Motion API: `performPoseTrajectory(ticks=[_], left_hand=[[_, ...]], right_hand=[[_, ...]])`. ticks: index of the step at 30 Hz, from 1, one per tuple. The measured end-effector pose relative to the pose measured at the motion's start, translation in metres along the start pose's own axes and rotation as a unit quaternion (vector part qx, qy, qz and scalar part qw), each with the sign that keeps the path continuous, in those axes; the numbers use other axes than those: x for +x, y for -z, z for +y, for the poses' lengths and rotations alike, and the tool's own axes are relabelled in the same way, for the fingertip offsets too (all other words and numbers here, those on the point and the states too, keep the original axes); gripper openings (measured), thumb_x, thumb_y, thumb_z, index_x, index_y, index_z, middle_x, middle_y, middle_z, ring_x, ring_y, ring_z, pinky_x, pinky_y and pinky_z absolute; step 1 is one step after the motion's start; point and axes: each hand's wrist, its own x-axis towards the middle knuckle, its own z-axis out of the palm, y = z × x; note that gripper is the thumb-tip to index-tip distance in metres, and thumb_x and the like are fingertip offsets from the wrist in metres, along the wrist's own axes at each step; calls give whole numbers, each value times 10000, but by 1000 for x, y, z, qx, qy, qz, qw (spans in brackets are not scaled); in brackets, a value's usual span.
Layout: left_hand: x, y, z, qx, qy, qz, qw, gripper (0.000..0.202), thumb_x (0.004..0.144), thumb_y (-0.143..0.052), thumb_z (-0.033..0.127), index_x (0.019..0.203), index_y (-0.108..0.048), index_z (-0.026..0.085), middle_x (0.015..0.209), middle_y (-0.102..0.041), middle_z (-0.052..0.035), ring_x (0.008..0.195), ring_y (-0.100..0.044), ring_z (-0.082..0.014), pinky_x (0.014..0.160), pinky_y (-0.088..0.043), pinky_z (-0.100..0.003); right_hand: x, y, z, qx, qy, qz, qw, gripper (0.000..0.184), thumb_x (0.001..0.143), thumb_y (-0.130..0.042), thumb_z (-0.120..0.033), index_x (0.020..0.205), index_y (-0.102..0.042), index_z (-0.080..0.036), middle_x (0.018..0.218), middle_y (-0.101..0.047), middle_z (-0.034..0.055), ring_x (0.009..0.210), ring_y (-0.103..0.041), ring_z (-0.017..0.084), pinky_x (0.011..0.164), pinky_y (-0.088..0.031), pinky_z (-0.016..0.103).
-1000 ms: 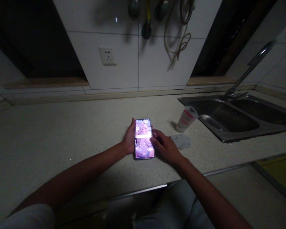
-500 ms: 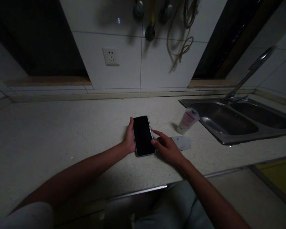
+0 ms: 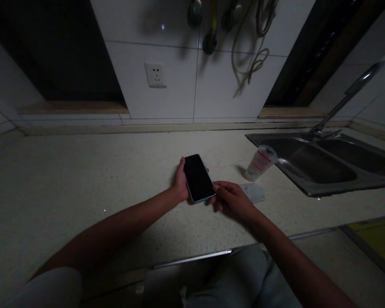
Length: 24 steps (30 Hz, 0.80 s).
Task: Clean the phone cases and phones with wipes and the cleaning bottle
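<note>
A smartphone point(image 3: 199, 179) with a dark screen is held above the counter, its top leaning toward the left. Wrapped round its left edge is my left hand point(image 3: 180, 184), the thumb along the side and fingertips showing past the right edge. At the lower right corner, my right hand point(image 3: 232, 197) pinches the phone with thumb and curled fingers. Partly behind that hand lies a pale grey packet point(image 3: 255, 192), flat on the counter. A clear plastic cup point(image 3: 259, 163) with pink print stands beyond the packet.
The pale speckled counter point(image 3: 67, 171) runs along a tiled wall with a socket point(image 3: 155, 75). A steel double sink point(image 3: 308, 188) with a tall faucet point(image 3: 346, 98) is at the right. Pipe valves point(image 3: 210, 42) and a looped cord point(image 3: 258, 64) hang on the wall.
The phone has turned, its bottom end swinging to the right. My right hand has gone from its right side to its lower right corner, fingers now curled. The view has shifted slightly.
</note>
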Motion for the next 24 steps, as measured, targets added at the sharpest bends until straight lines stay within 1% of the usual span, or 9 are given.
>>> performPoseTrajectory(ticks=[4,8,11,14,16,19,24], left_hand=[[3,1,4,8,13,22,1000,692,929,-328,691,916,-701,109,791,-739,-142,655,-689,-253,665,-547,-394],[5,1,10,11,9,5,1000,699,936,-303,675,943,-702,101,783,-737,-149,647,-688,-262,658,-551,-407],[7,2,15,13,2,20,1000,721,943,-270,668,980,-701,91,795,-738,-159,677,-693,-276,687,-554,-428],[7,1,18,19,-2,44,999,750,934,-258,688,1006,-698,85,810,-735,-163,705,-693,-295,740,-552,-476],[7,1,18,20,-5,46,999,767,925,-257,709,993,-697,85,812,-734,-161,708,-691,-298,762,-549,-490],[6,0,17,24,-12,34,999,748,931,-263,702,965,-694,91,815,-736,-155,700,-691,-285,760,-550,-468],[4,0,15,40,-8,5,999,729,931,-295,703,997,-690,95,830,-736,-157,715,-700,-290,749,-554,-463]], right_hand=[[7,0,-4,23,-13,-32,999,356,873,-570,-518,824,-607,-168,681,-710,39,418,-536,89,396,-297,203],[24,8,-9,10,-40,-59,997,288,819,-646,-453,795,-567,-177,657,-724,36,415,-579,100,375,-281,189],[41,12,-11,11,-59,-79,995,299,791,-678,-457,808,-557,-184,651,-721,23,433,-609,112,362,-328,185],[52,9,-10,30,-55,-83,995,341,822,-652,-516,826,-551,-189,639,-705,9,427,-603,110,352,-366,190],[54,7,-8,32,-39,-86,995,367,855,-613,-547,819,-551,-187,630,-696,8,408,-580,99,352,-376,191],[51,6,-4,35,-16,-100,994,390,886,-571,-570,834,-554,-183,659,-709,20,407,-577,93,364,-391,190],[40,10,-1,22,1,-128,992,416,918,-514,-595,847,-542,-187,691,-715,20,408,-593,96,362,-384,185]])
